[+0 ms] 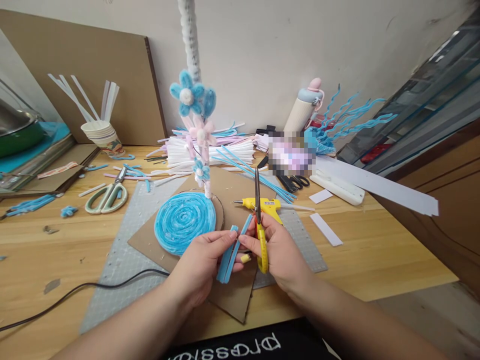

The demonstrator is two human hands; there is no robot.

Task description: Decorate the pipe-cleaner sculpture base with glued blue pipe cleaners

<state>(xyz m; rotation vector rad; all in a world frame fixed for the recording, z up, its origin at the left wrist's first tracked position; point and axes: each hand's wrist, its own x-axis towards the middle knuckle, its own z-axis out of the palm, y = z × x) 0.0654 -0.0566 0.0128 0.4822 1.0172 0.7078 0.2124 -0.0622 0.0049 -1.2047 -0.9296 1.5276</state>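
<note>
In the head view, the left hand (pixel 204 252) pinches short, fuzzy light-blue strips (pixel 226 267) between thumb and fingers, the strips lying side by side and slanting down toward the wearer. The right hand (pixel 279 247) is closed around metal scissors with yellow handles (pixel 257 200), their blades pointing up and away, while its thumb and a fingertip also pinch a narrow fuzzy blue strip (pixel 246 224) just beside the others. The two hands are close together above a flat sheet of brown cardboard (pixel 235 299), which lies over a grey gridded cutting mat (pixel 116 290) on the light wooden tabletop (pixel 52 255).

Just beyond the left hand, a round disc of coiled fuzzy blue cord (pixel 183 222) lies on the cardboard. At its far edge rises a tall white fuzzy stem (pixel 190 42), bearing a blue five-petalled flower with a white centre (pixel 186 95), a pale pink flower (pixel 201 134) below it and a smaller blue flower (pixel 201 171) lower still. A yellow glue gun (pixel 262 204) lies behind the right hand, partly hidden by the scissors.

Farther back are a pile of white fuzzy stems (pixel 210 154) and black-handled scissors (pixel 294 182). Toward the left stand stacked paper cups (pixel 101 135) holding white strips, with pale-green-handled scissors (pixel 108 197) lying nearer. A black cable (pixel 82 286) crosses the mat.
</note>
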